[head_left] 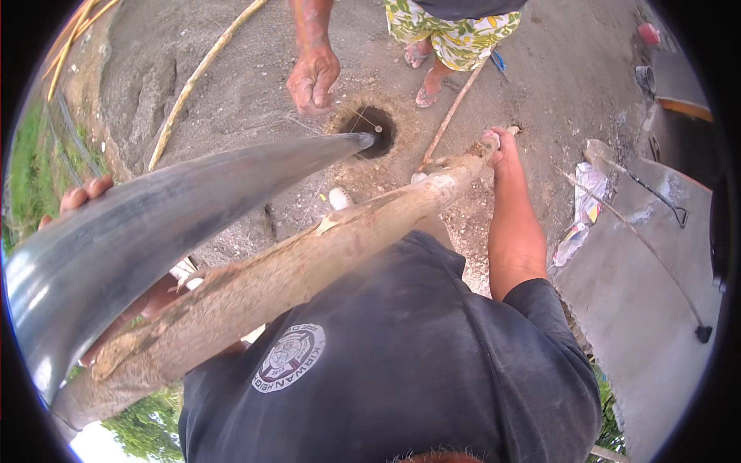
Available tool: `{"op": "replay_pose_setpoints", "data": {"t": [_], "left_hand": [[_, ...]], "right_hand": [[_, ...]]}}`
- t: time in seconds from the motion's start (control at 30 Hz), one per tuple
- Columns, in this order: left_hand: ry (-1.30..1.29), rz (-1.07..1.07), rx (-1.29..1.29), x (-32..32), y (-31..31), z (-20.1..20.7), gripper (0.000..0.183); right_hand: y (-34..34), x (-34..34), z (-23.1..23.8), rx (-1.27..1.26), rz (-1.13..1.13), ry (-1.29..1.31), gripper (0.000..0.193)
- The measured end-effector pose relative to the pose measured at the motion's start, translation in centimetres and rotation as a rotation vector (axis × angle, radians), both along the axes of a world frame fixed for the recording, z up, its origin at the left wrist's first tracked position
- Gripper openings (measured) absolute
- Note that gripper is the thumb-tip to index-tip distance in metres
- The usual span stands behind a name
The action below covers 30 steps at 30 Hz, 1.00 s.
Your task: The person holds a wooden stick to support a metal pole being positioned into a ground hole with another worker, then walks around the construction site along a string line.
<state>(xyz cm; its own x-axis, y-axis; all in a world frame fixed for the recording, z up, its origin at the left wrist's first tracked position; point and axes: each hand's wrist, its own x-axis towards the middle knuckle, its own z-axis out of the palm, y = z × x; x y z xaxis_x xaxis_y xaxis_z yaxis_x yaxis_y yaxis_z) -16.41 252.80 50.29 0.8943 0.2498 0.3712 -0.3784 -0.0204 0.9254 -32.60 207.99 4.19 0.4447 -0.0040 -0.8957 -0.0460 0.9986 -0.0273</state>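
Note:
A grey metal pole (pixel 193 185) slants from the left rim toward a round hole (pixel 376 127) in the ground, its far end at the hole. My left hand (pixel 86 194) has its fingers curled over the pole's far side; the pole hides most of that hand. A rough, pale wooden log (pixel 293 270) crosses in front of my chest, below the pole. At the log's upper right end, my right hand (pixel 503 148) is closed around it. Thin strings cross the hole, with a small round piece at its rim.
A co-worker's hand (pixel 313 81) hangs near the hole, and a person in patterned shorts (pixel 455 38) stands behind it. A thin stick (pixel 455 112) lies to the right of the hole, a long branch (pixel 197 81) to the left. A shovel (pixel 656 193) and white sack (pixel 584 204) lie right.

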Motion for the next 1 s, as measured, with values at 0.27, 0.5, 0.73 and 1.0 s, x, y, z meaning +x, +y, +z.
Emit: {"op": "replay_pose_setpoints", "data": {"t": [0.27, 0.5, 0.73, 1.0], "left_hand": [[-0.114, -0.074, -0.145, -1.4, 1.7, 0.3, 0.094], [-0.209, -0.239, -0.214, -2.7, 3.0, 0.6, 0.093], [-0.281, -0.619, -0.182, -2.7, 3.7, 0.7, 0.06], [-0.467, -0.986, -0.007, -4.8, 6.8, 3.3, 0.075]], "right_hand": [[1.4, -0.5, 2.9, -0.254, 0.075, 0.099, 0.015], [7.4, -0.4, 21.2, -1.393, 0.476, 0.019, 0.05], [22.9, -2.1, 39.4, -1.85, 0.368, -0.962, 0.059], [29.9, -0.5, 42.5, -2.117, 0.407, -0.669, 0.05]]}}
